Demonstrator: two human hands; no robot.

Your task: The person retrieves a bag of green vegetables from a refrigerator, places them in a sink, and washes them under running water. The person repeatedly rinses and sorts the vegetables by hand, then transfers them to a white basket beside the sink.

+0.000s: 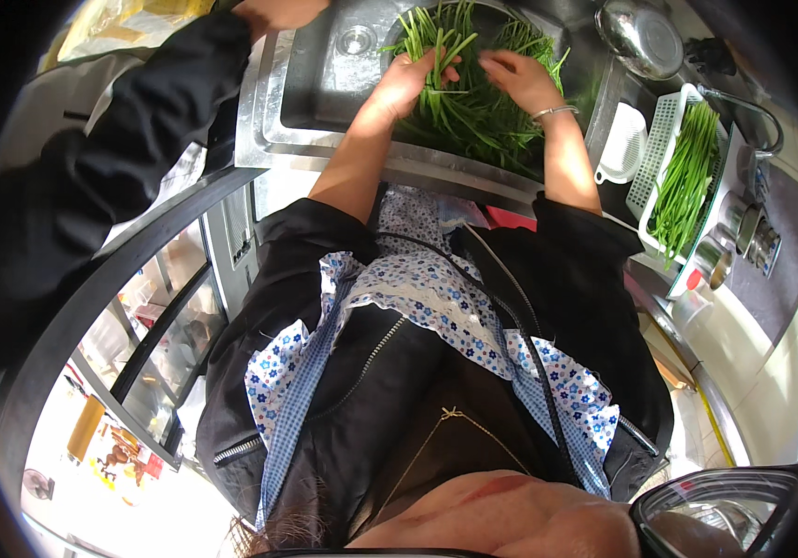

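Observation:
My left hand (pixel 403 86) is wrapped round a bunch of long green chives (pixel 438 58), its pale stems pointing up and away from me. To the right, my right hand (pixel 524 82), with a bracelet at the wrist, hovers over the pile. Its fingers are curled together, and whatever is between them is too small to make out. Under both hands a heap of loose chives (pixel 487 126) fills the right side of the metal sink (pixel 264 116).
Right of the sink stands a white basket (pixel 645 177) of chives, beside a white strainer (pixel 624 144). A metal bowl (pixel 639 37) sits behind. At the left, another person's black sleeve (pixel 176 84) reaches toward the sink, that person's hand (pixel 280 13) at its far left corner.

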